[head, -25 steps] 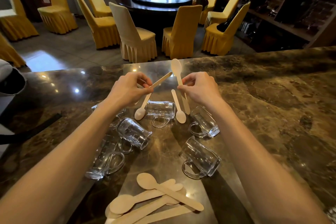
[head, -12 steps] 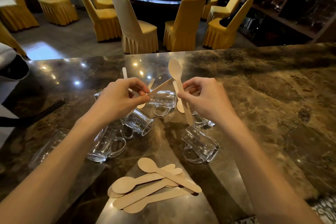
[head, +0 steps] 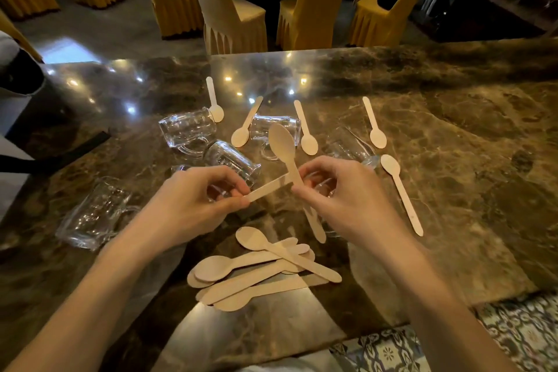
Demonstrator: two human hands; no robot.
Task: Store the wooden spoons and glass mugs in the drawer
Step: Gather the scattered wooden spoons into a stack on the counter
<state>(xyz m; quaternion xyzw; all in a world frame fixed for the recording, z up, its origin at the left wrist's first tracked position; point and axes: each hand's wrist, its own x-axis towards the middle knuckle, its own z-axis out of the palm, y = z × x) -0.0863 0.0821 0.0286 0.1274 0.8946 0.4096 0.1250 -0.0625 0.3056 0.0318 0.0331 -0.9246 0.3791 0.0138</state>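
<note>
Your left hand (head: pixel 193 205) pinches a spoon handle (head: pixel 268 189); right hand (head: pixel 347 202) pinches the upright spoon (head: pixel 282 142), both just beyond the spoon pile (head: pixel 262 269).

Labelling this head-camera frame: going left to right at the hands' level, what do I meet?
Glass mug on its side → left hand → right hand → lone wooden spoon on the counter. The held spoons cross between the hands, so they are left out.

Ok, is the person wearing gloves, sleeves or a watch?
None of them. The left arm and right arm are bare, with no sleeves in view. The left hand and right hand are ungloved, and no watch, bracelet or ring shows.
</note>
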